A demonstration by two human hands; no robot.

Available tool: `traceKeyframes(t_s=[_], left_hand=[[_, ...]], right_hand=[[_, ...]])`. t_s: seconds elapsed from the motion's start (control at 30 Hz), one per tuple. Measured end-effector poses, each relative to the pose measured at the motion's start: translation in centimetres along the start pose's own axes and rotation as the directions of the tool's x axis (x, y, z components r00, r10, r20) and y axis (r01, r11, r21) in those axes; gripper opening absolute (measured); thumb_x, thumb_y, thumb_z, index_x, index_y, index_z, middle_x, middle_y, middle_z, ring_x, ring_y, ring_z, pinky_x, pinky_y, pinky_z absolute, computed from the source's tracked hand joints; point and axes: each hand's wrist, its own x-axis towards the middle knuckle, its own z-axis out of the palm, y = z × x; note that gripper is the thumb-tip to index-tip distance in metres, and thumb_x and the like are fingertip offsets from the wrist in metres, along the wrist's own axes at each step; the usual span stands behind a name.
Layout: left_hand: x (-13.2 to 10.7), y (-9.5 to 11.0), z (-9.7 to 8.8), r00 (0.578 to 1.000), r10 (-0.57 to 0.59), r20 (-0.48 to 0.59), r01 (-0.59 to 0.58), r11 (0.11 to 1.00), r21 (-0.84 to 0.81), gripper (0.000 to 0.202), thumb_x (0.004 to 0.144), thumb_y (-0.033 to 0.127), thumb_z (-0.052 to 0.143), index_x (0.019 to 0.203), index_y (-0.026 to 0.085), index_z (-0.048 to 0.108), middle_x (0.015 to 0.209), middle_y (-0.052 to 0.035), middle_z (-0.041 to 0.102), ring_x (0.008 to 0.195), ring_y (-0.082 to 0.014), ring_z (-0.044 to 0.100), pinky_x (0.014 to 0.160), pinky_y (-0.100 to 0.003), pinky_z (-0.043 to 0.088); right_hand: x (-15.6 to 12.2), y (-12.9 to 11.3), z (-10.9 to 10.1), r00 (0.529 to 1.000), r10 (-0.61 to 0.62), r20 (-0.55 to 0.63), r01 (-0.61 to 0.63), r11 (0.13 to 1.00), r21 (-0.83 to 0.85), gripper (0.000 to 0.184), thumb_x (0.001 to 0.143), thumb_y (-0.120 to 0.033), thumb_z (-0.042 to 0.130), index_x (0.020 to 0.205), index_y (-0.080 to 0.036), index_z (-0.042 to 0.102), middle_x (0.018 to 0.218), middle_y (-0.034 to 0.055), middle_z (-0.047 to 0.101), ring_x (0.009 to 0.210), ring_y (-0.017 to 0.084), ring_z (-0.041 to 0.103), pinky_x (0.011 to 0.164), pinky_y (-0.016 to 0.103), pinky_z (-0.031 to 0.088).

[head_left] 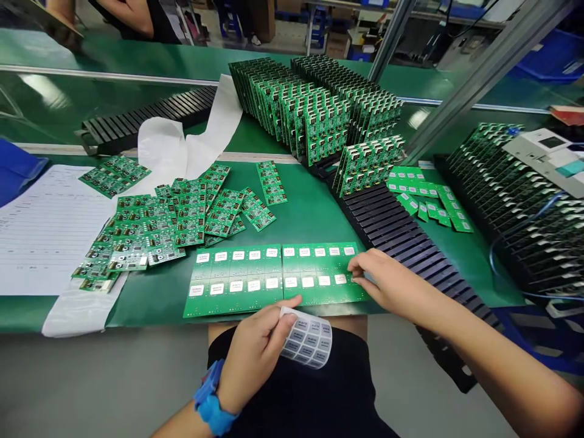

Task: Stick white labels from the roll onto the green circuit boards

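Note:
Two green circuit board panels [237, 286] lie side by side at the near table edge, each with two rows of white labels stuck on. My left hand [255, 350] is closed on a curled sheet of small labels [308, 337], held over my lap just below the panels. My right hand [381, 280] rests on the right end of the right panel [319, 292], fingertips pinched and pressed down at the lower-right spot. Whether a label sits under the fingertips is hidden. A blue wrist strap [212, 398] is on my left wrist.
A heap of loose small green boards [164, 222] lies left of the panels, beside a printed paper sheet [45, 225]. Black slotted racks [396, 234] hold upright boards [314, 115] behind and right. White backing strips [182, 143] trail across the table. Another person's arm [132, 15] shows far left.

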Motion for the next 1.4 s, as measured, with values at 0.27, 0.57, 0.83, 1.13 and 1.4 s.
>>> traceKeyframes(t_s=[0.27, 0.57, 0.83, 1.13, 1.4], left_hand=[[-2.0, -1.4, -0.5, 0.965, 0.23, -0.129, -0.242, 0.966, -0.087, 0.021, 0.088, 0.021, 0.045, 0.088, 0.018, 0.067, 0.101, -0.0072, 0.069, 0.092, -0.0185, 0.064, 0.078, -0.026, 0.049], [-6.7, -5.4, -2.6, 0.919, -0.09, -0.383, 0.0, 0.973, -0.23, 0.034, 0.091, 0.03, 0.039, 0.088, 0.016, 0.069, 0.083, -0.0078, 0.07, 0.072, -0.0165, 0.064, 0.066, -0.025, 0.049], [-6.9, -5.7, -1.9, 0.876, -0.074, -0.477, -0.087, 0.948, -0.306, 0.025, 0.089, 0.024, 0.045, 0.078, 0.015, 0.066, 0.119, -0.0117, 0.057, 0.101, -0.0193, 0.058, 0.089, -0.032, 0.047], [-7.1, -6.5, -1.6, 0.873, -0.067, -0.484, -0.032, 0.981, -0.193, 0.026, 0.089, 0.026, 0.043, 0.091, 0.018, 0.067, 0.121, -0.0106, 0.057, 0.108, -0.0227, 0.056, 0.093, -0.036, 0.047], [-6.3, -7.8, -1.5, 0.803, -0.254, -0.54, 0.102, 0.95, -0.296, 0.037, 0.084, 0.048, 0.046, 0.098, 0.021, 0.068, 0.108, -0.0039, 0.066, 0.1, -0.0229, 0.062, 0.086, -0.029, 0.051]], right_hand=[[2.1, -0.6, -0.7, 0.996, -0.068, 0.056, 0.073, 0.993, -0.095, 0.06, 0.067, -0.04, 0.066, 0.121, -0.023, 0.046, 0.141, 0.012, 0.032, 0.131, 0.03, 0.028, 0.103, 0.048, 0.031], [3.2, -0.8, 0.1, 0.983, -0.162, 0.084, 0.177, 0.956, -0.233, 0.095, 0.062, -0.043, 0.07, 0.141, -0.031, 0.018, 0.143, 0.009, 0.029, 0.129, 0.034, 0.031, 0.103, 0.049, 0.034], [10.4, -11.6, 3.9, 0.943, -0.298, 0.152, 0.324, 0.924, -0.203, 0.093, 0.062, -0.05, 0.066, 0.139, -0.016, 0.027, 0.135, 0.0194, 0.037, 0.126, 0.035, 0.033, 0.102, 0.051, 0.032], [13.9, -12.6, 2.2, 0.935, -0.328, 0.133, 0.33, 0.944, 0.011, 0.059, 0.078, -0.056, 0.048, 0.117, -0.011, 0.055, 0.109, 0.0155, 0.061, 0.1, 0.03, 0.057, 0.086, 0.042, 0.044], [13.3, -13.3, -1.4, 0.934, -0.318, 0.162, 0.256, 0.913, 0.317, 0.031, 0.065, -0.038, 0.067, 0.048, -0.021, 0.049, 0.044, -0.0076, 0.045, 0.044, 0.007, 0.042, 0.044, 0.019, 0.035]])
